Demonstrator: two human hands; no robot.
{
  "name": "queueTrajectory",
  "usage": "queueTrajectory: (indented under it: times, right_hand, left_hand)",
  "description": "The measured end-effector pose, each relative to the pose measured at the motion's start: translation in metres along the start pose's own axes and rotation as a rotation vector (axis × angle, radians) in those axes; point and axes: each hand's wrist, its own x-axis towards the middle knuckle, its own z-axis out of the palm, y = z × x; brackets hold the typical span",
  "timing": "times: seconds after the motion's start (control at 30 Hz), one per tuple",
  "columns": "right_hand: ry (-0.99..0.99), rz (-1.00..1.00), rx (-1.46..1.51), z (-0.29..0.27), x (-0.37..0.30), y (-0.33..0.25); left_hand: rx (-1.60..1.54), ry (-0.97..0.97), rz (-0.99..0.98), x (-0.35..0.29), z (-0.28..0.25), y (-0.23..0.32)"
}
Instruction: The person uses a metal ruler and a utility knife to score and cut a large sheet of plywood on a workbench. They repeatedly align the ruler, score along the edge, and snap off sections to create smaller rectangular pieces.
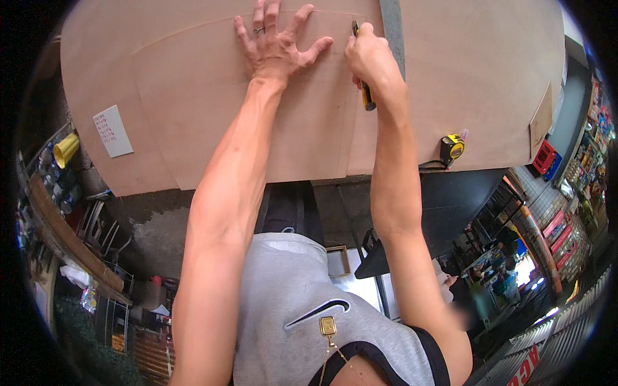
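My left hand [275,51] lies flat with spread fingers on a thin brown sheet [302,128] on the worktable, a ring on one finger. To its right, my right hand [374,59] is closed around a black and yellow utility knife [368,98]. The knife's front end shows above my fingers, pointing to the far side; whether its blade touches the sheet I cannot tell. Just right of this hand runs a grey straightedge [393,38], partly covered by my hand and forearm. A faint line crosses the sheet near the knife.
A yellow and black tape measure [452,148] rests near the table's front edge at right. On the left lies a white card with red handwriting [112,131]. Beyond the table's left side is a yellow cup [65,150]. A black panel [450,199] stands below the front edge.
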Motion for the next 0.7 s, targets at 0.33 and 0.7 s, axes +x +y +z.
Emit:
queueTrajectory:
  times: [0.33, 0.7]
  right_hand:
    - [-0.030, 0.050, -0.021, 0.029, -0.091, 0.020]
    - [-0.082, 0.049, 0.003, 0.117, -0.250, 0.104]
  left_hand:
    - [0.077, -0.063, -0.048, -0.001, 0.000, 0.003]
    - [0.107, -0.111, -0.122, -0.002, -0.004, 0.010]
